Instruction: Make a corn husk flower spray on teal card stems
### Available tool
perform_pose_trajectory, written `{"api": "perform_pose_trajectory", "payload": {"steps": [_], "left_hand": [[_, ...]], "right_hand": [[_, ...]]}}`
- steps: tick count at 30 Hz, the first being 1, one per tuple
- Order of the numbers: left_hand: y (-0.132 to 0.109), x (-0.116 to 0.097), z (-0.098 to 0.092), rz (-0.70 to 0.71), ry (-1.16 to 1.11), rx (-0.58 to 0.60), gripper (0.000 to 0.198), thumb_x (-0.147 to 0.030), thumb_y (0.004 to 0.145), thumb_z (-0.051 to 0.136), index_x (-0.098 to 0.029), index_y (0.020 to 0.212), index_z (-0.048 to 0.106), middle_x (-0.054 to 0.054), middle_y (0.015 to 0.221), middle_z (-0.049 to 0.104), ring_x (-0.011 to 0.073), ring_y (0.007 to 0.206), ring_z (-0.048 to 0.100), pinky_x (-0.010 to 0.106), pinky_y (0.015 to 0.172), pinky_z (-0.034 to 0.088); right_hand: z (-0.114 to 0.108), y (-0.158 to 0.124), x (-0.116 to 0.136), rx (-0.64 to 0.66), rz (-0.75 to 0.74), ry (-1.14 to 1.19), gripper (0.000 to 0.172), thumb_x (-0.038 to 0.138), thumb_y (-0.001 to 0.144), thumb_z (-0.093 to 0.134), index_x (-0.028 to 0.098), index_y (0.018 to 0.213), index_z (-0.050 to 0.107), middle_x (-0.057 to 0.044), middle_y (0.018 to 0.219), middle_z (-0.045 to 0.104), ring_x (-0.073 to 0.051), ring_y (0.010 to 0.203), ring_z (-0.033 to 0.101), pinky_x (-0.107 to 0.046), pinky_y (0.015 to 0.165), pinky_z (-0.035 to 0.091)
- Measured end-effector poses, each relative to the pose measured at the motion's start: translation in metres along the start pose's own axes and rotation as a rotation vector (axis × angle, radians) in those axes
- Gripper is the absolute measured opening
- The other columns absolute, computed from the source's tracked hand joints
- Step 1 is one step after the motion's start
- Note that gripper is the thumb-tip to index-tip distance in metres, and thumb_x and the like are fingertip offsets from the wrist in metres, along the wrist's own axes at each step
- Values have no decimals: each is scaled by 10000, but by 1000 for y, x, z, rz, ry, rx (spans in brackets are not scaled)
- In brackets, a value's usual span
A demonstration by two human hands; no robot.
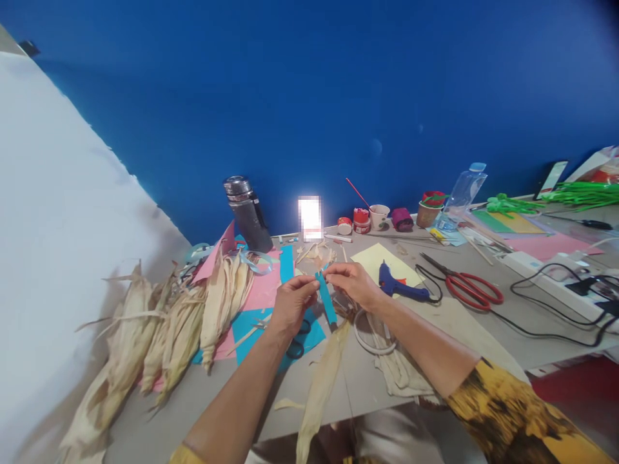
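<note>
Left hand (294,301) and right hand (355,282) both have a fingertip grip, pinched pretty much closed on the top end of a blue strip (328,304). It's over the worktop (367,394), glue gun (409,290) lying off to the right.

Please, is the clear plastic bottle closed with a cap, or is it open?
Closed: a blue cap sits on the top of the clear plastic bottle.

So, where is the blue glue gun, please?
In the head view, the glue gun lies right of centre, partly on yellow paper, left of the red-handled scissors.
</note>
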State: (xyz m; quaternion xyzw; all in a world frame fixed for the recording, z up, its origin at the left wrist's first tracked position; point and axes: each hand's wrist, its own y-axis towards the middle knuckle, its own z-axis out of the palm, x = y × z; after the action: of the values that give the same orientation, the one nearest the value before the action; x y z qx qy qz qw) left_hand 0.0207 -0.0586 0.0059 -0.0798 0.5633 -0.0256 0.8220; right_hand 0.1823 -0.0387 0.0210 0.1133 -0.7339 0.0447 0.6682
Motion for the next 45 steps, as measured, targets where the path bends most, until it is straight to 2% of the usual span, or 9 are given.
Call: {"api": "perform_pose_trajectory", "payload": {"steps": [12, 15, 19, 24, 29, 33, 36, 42, 45], "left_hand": [[-1, 7, 0, 226, 324, -141, 178, -283, 610, 754, -174, 744, 716, -14, 602, 628, 117, 533, 521, 263, 558, 424], [-5, 6, 0, 457, 598, -150, 80, -236, 711, 663, -193, 749, 719, 21, 703, 668, 160, 661, 583, 275, 636, 452], [-12, 8, -3, 789, 973, -45, 209, -222, 871, 515, -213, 877, 724, 77, 861, 675, 201, 834, 606, 307, 768, 456], [-16, 14, -2, 916, 1106, 5, 248, -235, 910, 478, -216, 998, 709, 119, 917, 667, 243, 930, 600, 352, 852, 443], [-17, 10, 5, 813, 900, 53, 242, -289, 891, 517, -215, 994, 722, 99, 908, 679, 226, 888, 607, 330, 819, 459], [-12, 2, 4, 449, 580, -23, 210, -355, 769, 657, -183, 858, 738, 49, 796, 691, 188, 733, 601, 279, 668, 474], [-7, -1, 1, 237, 431, 16, 241, -395, 707, 698, -163, 764, 736, 22, 678, 657, 157, 637, 563, 262, 602, 465], [-8, -4, 1, 107, 231, 47, 217, -344, 606, 773, -159, 689, 697, -14, 626, 587, 92, 545, 484, 224, 544, 420], [-9, -7, 2, 79, 168, 71, 233, -345, 602, 779, -154, 684, 673, -6, 659, 575, 103, 597, 511, 220, 559, 435]], "right_hand": [[3, -1, -5, -25, -29, -80, 217, 331, 703, 622, 171, 758, 757, 17, 540, 546, -105, 504, 425, -223, 471, 298], [5, -2, -4, -18, -29, -94, 209, 325, 716, 610, 167, 723, 748, 25, 523, 519, -91, 475, 375, -224, 458, 264], [7, -2, -3, -40, -40, -99, 202, 329, 716, 621, 163, 655, 718, 25, 547, 532, -90, 497, 389, -222, 472, 280], [11, -1, -6, -103, -38, 8, 229, 363, 695, 649, 147, 623, 672, 8, 609, 577, -99, 540, 437, -226, 517, 338], [11, 0, -9, -196, -60, -15, 203, 331, 701, 619, 162, 589, 632, 3, 609, 577, -109, 551, 454, -228, 517, 343], [9, -1, -7, -152, -95, -48, 204, 353, 724, 589, 173, 638, 634, 1, 621, 579, -113, 547, 454, -227, 498, 324], [9, -3, -5, -128, -115, -92, 208, 371, 732, 586, 177, 673, 633, 5, 623, 574, -118, 561, 456, -229, 514, 335], [7, -3, -4, -124, -175, -159, 204, 353, 753, 602, 170, 667, 632, 19, 610, 555, -117, 578, 463, -231, 551, 361], [4, -3, -4, -80, -224, -200, 198, 337, 775, 591, 168, 691, 651, 12, 635, 583, -125, 614, 497, -229, 585, 382]]}}
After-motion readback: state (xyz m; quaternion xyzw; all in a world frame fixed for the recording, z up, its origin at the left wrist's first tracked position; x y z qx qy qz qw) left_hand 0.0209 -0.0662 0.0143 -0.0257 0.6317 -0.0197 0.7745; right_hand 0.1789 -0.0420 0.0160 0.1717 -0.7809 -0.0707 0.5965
